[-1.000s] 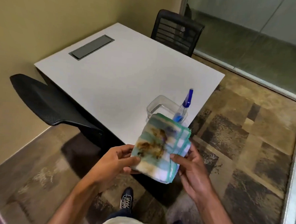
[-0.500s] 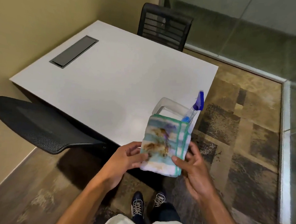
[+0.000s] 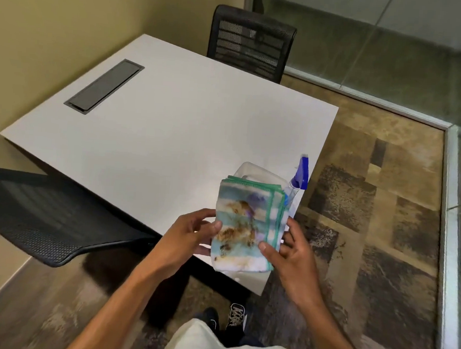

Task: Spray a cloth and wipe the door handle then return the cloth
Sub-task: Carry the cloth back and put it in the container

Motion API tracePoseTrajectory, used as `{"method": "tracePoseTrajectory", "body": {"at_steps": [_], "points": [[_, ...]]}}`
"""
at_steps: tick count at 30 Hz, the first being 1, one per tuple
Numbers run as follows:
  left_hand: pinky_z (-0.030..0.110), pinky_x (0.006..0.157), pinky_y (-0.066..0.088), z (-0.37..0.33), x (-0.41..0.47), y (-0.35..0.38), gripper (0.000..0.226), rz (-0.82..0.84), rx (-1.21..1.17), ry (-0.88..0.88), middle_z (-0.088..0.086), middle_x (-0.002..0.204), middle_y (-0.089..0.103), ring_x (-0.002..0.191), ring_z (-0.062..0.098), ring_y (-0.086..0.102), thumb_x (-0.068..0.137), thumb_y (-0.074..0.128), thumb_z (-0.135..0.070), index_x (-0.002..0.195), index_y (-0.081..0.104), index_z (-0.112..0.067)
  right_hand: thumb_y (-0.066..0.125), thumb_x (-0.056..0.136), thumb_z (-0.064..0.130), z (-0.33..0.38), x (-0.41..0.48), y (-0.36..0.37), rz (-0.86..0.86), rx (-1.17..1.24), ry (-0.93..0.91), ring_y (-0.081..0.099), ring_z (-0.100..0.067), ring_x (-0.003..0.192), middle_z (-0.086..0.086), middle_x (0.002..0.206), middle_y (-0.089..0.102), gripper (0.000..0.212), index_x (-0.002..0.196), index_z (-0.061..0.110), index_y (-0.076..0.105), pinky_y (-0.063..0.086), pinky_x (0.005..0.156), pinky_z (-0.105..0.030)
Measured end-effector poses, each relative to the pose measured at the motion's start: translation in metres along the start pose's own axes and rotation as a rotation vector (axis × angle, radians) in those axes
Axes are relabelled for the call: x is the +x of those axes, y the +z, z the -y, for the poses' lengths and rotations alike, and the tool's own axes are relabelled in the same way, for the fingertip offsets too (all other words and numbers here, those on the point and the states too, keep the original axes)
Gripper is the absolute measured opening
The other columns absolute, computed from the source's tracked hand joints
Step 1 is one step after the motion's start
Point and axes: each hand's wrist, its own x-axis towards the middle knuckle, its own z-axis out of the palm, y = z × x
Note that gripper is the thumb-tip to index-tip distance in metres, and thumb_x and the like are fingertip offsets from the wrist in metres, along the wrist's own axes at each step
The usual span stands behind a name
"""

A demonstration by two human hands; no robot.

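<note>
Stepped closer to the table (image 3: 172, 133), both hands (image 3: 190, 235) (image 3: 292, 251) pinch the folded cloth (image 3: 245, 226); lowering it carelessly could topple the spray bottle (image 3: 299, 178).

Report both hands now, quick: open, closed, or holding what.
Left hand: closed on the folded cloth, gripping its left edge.
Right hand: closed on the same cloth, thumb on its lower right corner, other fingers behind it.

The folded cloth (image 3: 247, 226), striped in teal and white with a green stitched edge and brown and purple stains on its upper face, is held roughly upright in front of the clear spray bottle (image 3: 297, 182) with a blue trigger head standing behind it.
</note>
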Motion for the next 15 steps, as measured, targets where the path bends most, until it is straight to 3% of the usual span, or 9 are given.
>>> {"method": "tracePoseTrajectory", "body": {"at_steps": [5, 8, 10, 13, 15], "points": [[0.039, 0.074, 0.066, -0.008, 0.038, -0.006, 0.018, -0.073, 0.098, 0.043, 0.026, 0.103, 0.072, 0.091, 0.034, 0.076, 0.099, 0.067, -0.014, 0.117, 0.072, -0.015, 0.080, 0.087, 0.014, 0.006, 0.027, 0.007, -0.091, -0.221, -0.098, 0.073, 0.001, 0.091, 0.006, 0.109, 0.074, 0.053, 0.128, 0.029, 0.050, 0.058, 0.070, -0.015], [0.049, 0.074, 0.067, -0.017, 0.070, -0.013, 0.015, -0.097, 0.158, 0.077, 0.027, 0.101, 0.071, 0.086, 0.029, 0.075, 0.098, 0.070, -0.011, 0.112, 0.071, -0.013, 0.078, 0.089, 0.021, 0.007, 0.048, 0.016, -0.152, -0.379, -0.140, 0.072, -0.003, 0.088, 0.005, 0.110, 0.072, 0.047, 0.126, 0.022, 0.049, 0.053, 0.065, -0.008], [0.052, 0.074, 0.066, -0.023, 0.093, -0.018, 0.014, -0.102, 0.203, 0.090, 0.020, 0.098, 0.073, 0.089, 0.032, 0.076, 0.096, 0.072, -0.012, 0.110, 0.071, -0.013, 0.073, 0.094, 0.025, 0.006, 0.062, 0.023, -0.184, -0.478, -0.161, 0.071, -0.016, 0.090, 0.002, 0.113, 0.070, 0.045, 0.131, 0.021, 0.047, 0.054, 0.065, -0.014], [0.042, 0.065, 0.066, -0.029, 0.128, -0.025, 0.016, -0.117, 0.263, 0.097, 0.011, 0.096, 0.072, 0.089, 0.035, 0.076, 0.094, 0.075, -0.012, 0.109, 0.072, -0.010, 0.064, 0.099, 0.028, 0.002, 0.082, 0.037, -0.232, -0.643, -0.210, 0.070, -0.028, 0.093, -0.007, 0.117, 0.070, 0.041, 0.136, 0.021, 0.045, 0.060, 0.072, -0.037], [0.036, 0.060, 0.064, -0.030, 0.153, -0.029, 0.016, -0.125, 0.304, 0.101, 0.012, 0.097, 0.071, 0.087, 0.035, 0.076, 0.092, 0.077, -0.012, 0.107, 0.073, -0.011, 0.060, 0.101, 0.025, 0.000, 0.097, 0.047, -0.280, -0.696, -0.238, 0.068, -0.033, 0.097, -0.013, 0.120, 0.069, 0.042, 0.140, 0.016, 0.046, 0.058, 0.076, -0.039]]}}
